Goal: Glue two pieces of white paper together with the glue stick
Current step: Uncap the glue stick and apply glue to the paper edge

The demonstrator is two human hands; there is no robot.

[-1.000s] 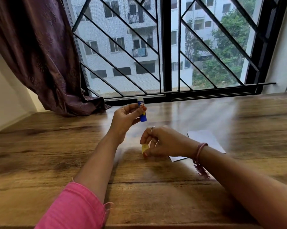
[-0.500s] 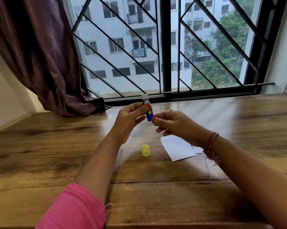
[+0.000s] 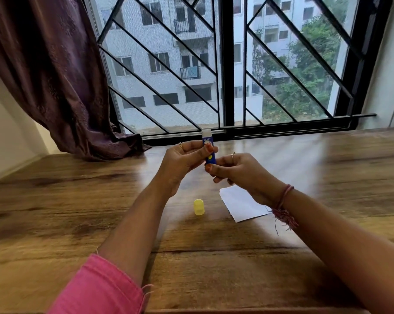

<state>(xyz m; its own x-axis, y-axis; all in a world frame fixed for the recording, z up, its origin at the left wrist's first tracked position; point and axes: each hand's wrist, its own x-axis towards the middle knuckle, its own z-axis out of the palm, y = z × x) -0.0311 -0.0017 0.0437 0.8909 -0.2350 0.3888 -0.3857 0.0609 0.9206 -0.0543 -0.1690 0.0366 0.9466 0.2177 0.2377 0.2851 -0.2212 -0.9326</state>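
Observation:
A small blue glue stick [image 3: 208, 145] with a white top stands upright in the air above the wooden table [image 3: 78, 200]. My left hand [image 3: 182, 162] pinches its middle between thumb and fingers. My right hand [image 3: 239, 173] pinches its bottom end. Its yellow cap [image 3: 199, 207] stands alone on the table below my hands. White paper [image 3: 241, 203] lies flat to the right of the cap, partly hidden under my right wrist; a second sheet's edge peeks out at its right side.
A barred window [image 3: 227, 64] runs along the table's far edge. A purple curtain [image 3: 51, 75] hangs at the back left and drapes onto the table corner. A white wall [image 3: 5, 132] borders the left side.
My right hand let go of the yellow cap on the table, rose, and took hold of the glue stick's bottom end. The paper under that hand came into view.

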